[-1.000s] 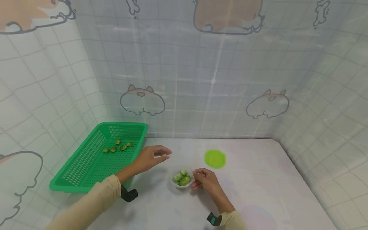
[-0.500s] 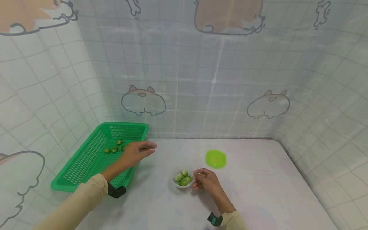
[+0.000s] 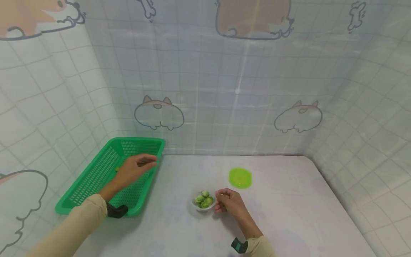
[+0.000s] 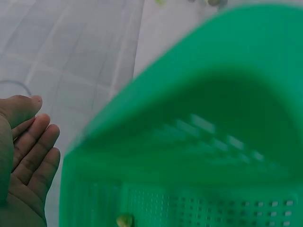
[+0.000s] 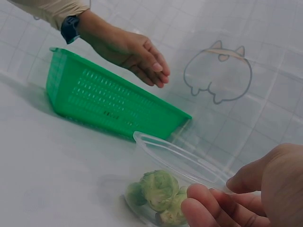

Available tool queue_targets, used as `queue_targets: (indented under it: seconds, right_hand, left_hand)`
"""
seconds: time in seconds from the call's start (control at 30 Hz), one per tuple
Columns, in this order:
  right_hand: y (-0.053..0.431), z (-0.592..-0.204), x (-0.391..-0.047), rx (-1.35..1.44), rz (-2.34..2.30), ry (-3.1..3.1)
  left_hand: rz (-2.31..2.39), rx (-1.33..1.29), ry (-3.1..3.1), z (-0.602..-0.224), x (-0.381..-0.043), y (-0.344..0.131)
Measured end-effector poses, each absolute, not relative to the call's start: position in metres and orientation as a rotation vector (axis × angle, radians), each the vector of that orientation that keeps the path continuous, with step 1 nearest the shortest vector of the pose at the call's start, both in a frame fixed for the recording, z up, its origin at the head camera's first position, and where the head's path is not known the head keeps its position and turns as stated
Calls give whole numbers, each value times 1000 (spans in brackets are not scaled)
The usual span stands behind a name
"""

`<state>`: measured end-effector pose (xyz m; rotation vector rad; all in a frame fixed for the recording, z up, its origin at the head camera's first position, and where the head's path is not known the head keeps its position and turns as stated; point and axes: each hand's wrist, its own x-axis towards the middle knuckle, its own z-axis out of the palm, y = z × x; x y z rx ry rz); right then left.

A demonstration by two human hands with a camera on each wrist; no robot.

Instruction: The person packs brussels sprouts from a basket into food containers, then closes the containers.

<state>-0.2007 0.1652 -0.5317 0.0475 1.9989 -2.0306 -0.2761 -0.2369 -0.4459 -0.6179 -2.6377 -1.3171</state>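
Note:
My left hand [image 3: 132,169] hovers above the green plastic basket [image 3: 62,208], its fingers relaxed with nothing between them. The left wrist view shows the same bare hand [image 4: 31,161] beside the basket's rim [image 4: 265,38], with one Brussels sprout [image 4: 125,220] lower down inside. My right hand [image 3: 232,204] pinches the rim of a small clear plastic container [image 3: 202,209] between thumb and fingers. Several Brussels sprouts [image 5: 160,190] lie in this container, partly covered by the right fingers in the right wrist view. Most sprouts in the basket are hidden behind my left hand and forearm.
Beyond the container, a lime-green lid [image 3: 240,178] lies flat on the white table [image 3: 289,200]. Sheeting with a grid and cartoon dogs [image 3: 159,112] closes off the back and both sides. The basket stands close to the left sheeting.
The left hand has moved left from near the container to above the basket, covering the sprouts there. The right hand has stayed at the container's rim.

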Motion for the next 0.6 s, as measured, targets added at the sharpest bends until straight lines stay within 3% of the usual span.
queue_targets:
  seconds: [0.6]
  right_hand:
    - [165, -532, -202, 50, -2028, 2008]
  left_hand:
    - [-1151, -460, -2591, -459, -287, -301]
